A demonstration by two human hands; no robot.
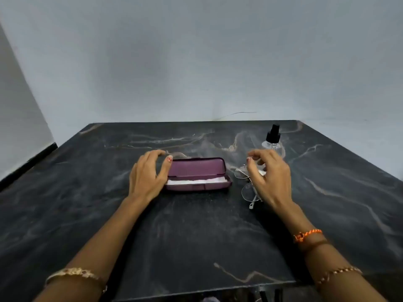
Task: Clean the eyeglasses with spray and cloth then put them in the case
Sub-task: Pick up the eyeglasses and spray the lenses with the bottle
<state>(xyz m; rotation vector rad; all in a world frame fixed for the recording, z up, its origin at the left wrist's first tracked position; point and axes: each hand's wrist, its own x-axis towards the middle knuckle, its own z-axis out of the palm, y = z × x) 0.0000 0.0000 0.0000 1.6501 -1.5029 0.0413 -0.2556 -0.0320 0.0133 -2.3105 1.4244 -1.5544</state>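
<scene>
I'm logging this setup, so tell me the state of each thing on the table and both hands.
case: open, lid up, white cloth inside
eyeglasses: on the table, partly under the right hand
spray bottle: upright, cap on
left hand: open, at the case's left end
right hand: open, holds nothing

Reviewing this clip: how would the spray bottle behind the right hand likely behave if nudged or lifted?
The spray bottle stands upright, small, with clear walls, so it is probably light. Its tall black pump top over a rounded body suggests a sideways nudge could tip it, and once down it may roll on the smooth table. The clear plastic might feel slippery.
</scene>
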